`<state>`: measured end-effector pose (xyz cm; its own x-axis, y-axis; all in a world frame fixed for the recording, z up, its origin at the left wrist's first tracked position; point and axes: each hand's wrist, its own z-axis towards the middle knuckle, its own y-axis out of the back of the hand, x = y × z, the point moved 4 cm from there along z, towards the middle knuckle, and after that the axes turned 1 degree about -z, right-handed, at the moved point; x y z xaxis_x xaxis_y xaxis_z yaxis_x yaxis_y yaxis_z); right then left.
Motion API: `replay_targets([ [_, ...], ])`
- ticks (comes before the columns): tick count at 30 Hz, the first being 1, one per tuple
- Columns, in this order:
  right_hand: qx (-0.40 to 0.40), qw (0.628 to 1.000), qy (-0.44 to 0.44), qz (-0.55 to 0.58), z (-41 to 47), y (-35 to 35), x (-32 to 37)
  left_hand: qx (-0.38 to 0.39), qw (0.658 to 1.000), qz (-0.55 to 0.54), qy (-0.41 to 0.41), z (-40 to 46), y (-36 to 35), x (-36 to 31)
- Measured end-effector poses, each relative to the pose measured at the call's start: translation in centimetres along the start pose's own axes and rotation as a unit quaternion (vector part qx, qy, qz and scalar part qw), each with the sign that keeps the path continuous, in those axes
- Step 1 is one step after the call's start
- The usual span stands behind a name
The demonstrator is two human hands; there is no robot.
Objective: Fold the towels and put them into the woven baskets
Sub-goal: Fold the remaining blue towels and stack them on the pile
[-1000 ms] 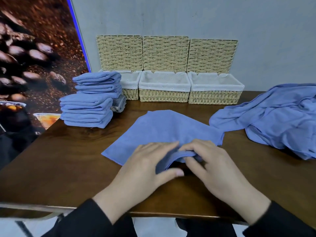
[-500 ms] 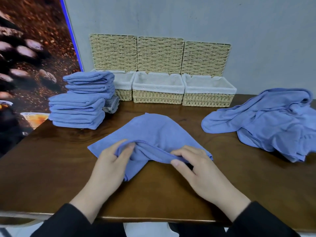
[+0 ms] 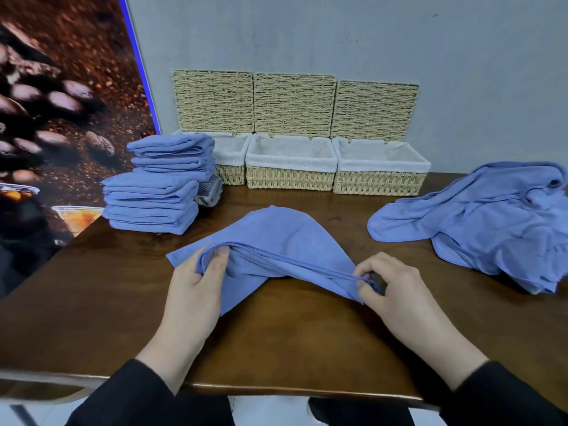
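A blue towel (image 3: 270, 238) lies in the middle of the brown table, its near edge lifted off the wood. My left hand (image 3: 196, 287) pinches the left corner of that edge. My right hand (image 3: 390, 290) pinches the right corner, so the hem runs taut between them. Three woven baskets with white liners stand along the wall: left (image 3: 233, 176), middle (image 3: 289, 179), right (image 3: 378, 182). Their lids stand upright behind them. I see nothing inside the middle and right baskets.
A stack of folded blue towels (image 3: 156, 186) stands at the table's left, partly covering the left basket. A heap of unfolded blue towels (image 3: 479, 222) lies at the right. The table's near edge (image 3: 276, 388) runs just below my wrists.
My hands moved apart along the towel's near edge, from close together at its middle out to the two corners, and lifted the hem off the table.
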<state>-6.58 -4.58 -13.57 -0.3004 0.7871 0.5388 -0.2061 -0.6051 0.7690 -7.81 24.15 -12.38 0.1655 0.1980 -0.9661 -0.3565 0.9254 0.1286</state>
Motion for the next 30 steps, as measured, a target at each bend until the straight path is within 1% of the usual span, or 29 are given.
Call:
replay_targets([
  [2, -0.019, 0.999, -0.014, -0.026, 0.2, 0.2, 0.4, -0.025, 0.999, -0.023, 0.001, 0.0, 0.3, 0.1],
  [4, -0.033, 0.997, -0.051, -0.043, 0.5, 0.4, 0.6, -0.045, 0.998, -0.047, 0.0, 0.0, 0.6, -0.1],
  [7, -0.054, 0.992, -0.113, -0.032, 1.1, 1.6, 0.2, -0.038, 0.998, -0.042, -0.034, -0.2, 0.9, -1.3],
  [10, -0.077, 0.99, -0.122, 0.002, 1.8, 3.0, -0.2, -0.033, 0.997, -0.04, -0.057, 0.1, 1.4, -2.3],
  [13, -0.093, 0.99, -0.098, 0.042, 2.2, 3.8, 0.1, -0.051, 0.995, -0.062, -0.06, 1.0, 1.8, -2.8],
  [15, -0.111, 0.99, -0.044, 0.07, 2.1, 4.6, 0.8, -0.08, 0.991, -0.087, -0.056, 1.9, 2.2, -2.7],
  [16, -0.108, 0.992, 0.005, 0.067, 2.0, 5.0, 1.3, -0.093, 0.989, -0.097, -0.056, 2.4, 2.5, -2.7],
  [18, -0.067, 0.991, 0.113, 0.01, 1.9, 5.5, 1.8, -0.107, 0.988, -0.101, -0.055, 3.1, 3.1, -2.8],
  [19, -0.037, 0.989, 0.143, -0.03, 1.9, 5.6, 1.5, -0.105, 0.988, -0.097, -0.057, 3.3, 3.4, -3.0],
  [20, -0.007, 0.986, 0.155, -0.063, 2.0, 5.6, 1.0, -0.1, 0.989, -0.091, -0.056, 3.5, 3.6, -3.1],
  [22, 0.029, 0.984, 0.146, -0.096, 2.1, 5.8, 0.1, -0.09, 0.991, -0.083, -0.051, 3.7, 3.9, -3.3],
  [24, 0.063, 0.984, 0.115, -0.124, 2.1, 6.1, -0.5, -0.089, 0.991, -0.091, -0.049, 4.0, 4.3, -3.4],
  [26, 0.077, 0.979, 0.091, -0.165, 2.0, 6.7, -0.4, -0.087, 0.991, -0.09, -0.051, 4.4, 4.7, -3.4],
  [27, 0.068, 0.979, 0.077, -0.178, 1.9, 7.3, -0.2, -0.086, 0.992, -0.073, -0.05, 4.6, 5.0, -3.5],
  [30, 0.005, 0.979, 0.052, -0.195, 2.5, 8.8, 0.4, -0.06, 0.997, -0.03, -0.043, 5.1, 5.2, -3.9],
])
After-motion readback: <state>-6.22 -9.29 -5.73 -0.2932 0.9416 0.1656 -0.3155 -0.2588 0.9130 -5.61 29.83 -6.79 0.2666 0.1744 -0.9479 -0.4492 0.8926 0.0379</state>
